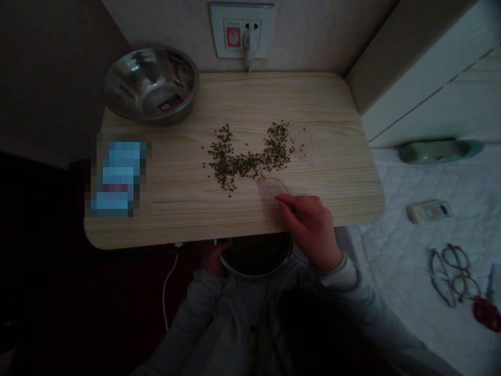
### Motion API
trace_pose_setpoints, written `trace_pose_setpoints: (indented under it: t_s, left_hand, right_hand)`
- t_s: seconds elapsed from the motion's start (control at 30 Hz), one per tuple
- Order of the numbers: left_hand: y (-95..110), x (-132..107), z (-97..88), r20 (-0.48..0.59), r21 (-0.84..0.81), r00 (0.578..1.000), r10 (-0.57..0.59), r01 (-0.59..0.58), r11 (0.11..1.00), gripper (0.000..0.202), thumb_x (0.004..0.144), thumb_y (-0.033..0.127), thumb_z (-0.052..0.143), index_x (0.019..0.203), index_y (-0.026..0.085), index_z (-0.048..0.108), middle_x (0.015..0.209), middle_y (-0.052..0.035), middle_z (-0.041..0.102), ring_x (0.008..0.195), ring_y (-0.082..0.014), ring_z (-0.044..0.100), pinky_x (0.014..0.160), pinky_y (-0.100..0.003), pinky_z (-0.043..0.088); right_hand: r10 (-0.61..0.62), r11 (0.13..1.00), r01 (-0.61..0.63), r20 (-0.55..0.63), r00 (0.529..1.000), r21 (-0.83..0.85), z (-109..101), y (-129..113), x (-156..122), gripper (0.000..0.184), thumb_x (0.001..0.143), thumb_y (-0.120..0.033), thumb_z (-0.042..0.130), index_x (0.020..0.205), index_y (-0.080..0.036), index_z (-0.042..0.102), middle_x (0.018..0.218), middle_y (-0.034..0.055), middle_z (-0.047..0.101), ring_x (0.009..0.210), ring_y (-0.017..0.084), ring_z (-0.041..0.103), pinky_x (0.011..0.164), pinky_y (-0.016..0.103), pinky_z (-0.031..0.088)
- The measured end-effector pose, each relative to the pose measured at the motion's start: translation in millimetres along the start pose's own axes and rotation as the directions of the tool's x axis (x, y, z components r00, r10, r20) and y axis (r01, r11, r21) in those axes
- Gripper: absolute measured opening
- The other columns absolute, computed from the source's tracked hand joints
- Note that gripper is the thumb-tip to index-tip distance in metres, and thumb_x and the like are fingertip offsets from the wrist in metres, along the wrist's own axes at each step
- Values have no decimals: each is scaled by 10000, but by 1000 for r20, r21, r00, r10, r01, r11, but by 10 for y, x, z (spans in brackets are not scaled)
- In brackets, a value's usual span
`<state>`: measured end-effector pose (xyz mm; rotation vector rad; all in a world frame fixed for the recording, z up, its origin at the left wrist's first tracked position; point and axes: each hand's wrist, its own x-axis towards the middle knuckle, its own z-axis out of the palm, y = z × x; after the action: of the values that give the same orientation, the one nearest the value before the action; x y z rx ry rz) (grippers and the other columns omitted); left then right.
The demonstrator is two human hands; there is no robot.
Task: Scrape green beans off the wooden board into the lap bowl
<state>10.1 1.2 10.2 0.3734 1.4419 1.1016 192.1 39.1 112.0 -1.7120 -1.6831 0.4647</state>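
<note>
Small green beans (250,156) lie scattered in a curved heap in the middle of a light wooden table (332,172). My right hand (309,227) rests on the table near its front edge, fingers closed on a thin translucent oval piece (272,188) that lies flat just below the beans. My left hand (213,258) is below the table's front edge, gripping the rim of a dark round bowl (256,256) held against the edge.
A steel bowl (151,83) stands at the table's back left. A blurred blue item (117,177) lies at the left. A wall socket with a plug (241,31) is behind. On the white surface to the right lie a remote (428,211), glasses (454,274) and a green dish (438,151).
</note>
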Motion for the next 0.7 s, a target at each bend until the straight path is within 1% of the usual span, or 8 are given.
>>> trace_pose_setpoints:
  t_s: [0.1,0.2,0.33,0.47,0.6,0.7]
  left_hand:
    - [35,-20,18,-18,23,1000,0,1,1000,125,479,209,611,601,188,630,582,-19,624,753,-218,584,730,-331,429]
    - [59,-24,18,-20,45,1000,3,-2,999,122,476,202,617,597,190,629,575,-18,617,758,-218,580,738,-332,423]
    - [43,0,0,-26,44,1000,10,-8,999,59,459,196,615,516,190,599,594,-17,617,759,-215,577,726,-323,429]
    - [21,9,-1,-17,41,1000,26,-25,999,43,460,196,611,464,188,569,619,-18,620,760,-211,575,726,-319,431]
    - [-28,20,-38,-15,53,999,50,-50,997,45,478,188,609,470,189,565,618,-20,616,807,-211,566,766,-318,413]
    - [-73,42,-82,2,56,999,35,-35,998,47,479,186,613,521,182,594,622,-21,613,837,-215,559,787,-322,401]
  right_hand:
    - [2,1000,-2,0,1000,-9,8,18,43,196,732,-256,465,851,-212,614,711,15,626,663,132,543,691,311,376]
    - [3,1000,-3,-12,1000,-17,3,18,80,200,731,-261,465,853,-214,615,707,15,625,663,135,539,681,311,379]
    - [-13,1000,13,4,1000,-9,7,-16,80,196,732,-257,466,853,-215,615,720,15,626,670,132,537,681,304,379]
    - [-24,1000,24,26,999,-6,33,-31,64,195,734,-250,467,859,-214,612,729,14,626,667,126,535,682,300,372]
    - [-21,1000,22,22,1000,-20,31,-15,79,198,734,-248,464,860,-211,613,700,11,620,654,123,534,685,300,365]
    - [-20,999,20,6,1000,-26,12,-13,90,198,734,-250,464,858,-210,613,681,8,616,657,125,536,691,301,363]
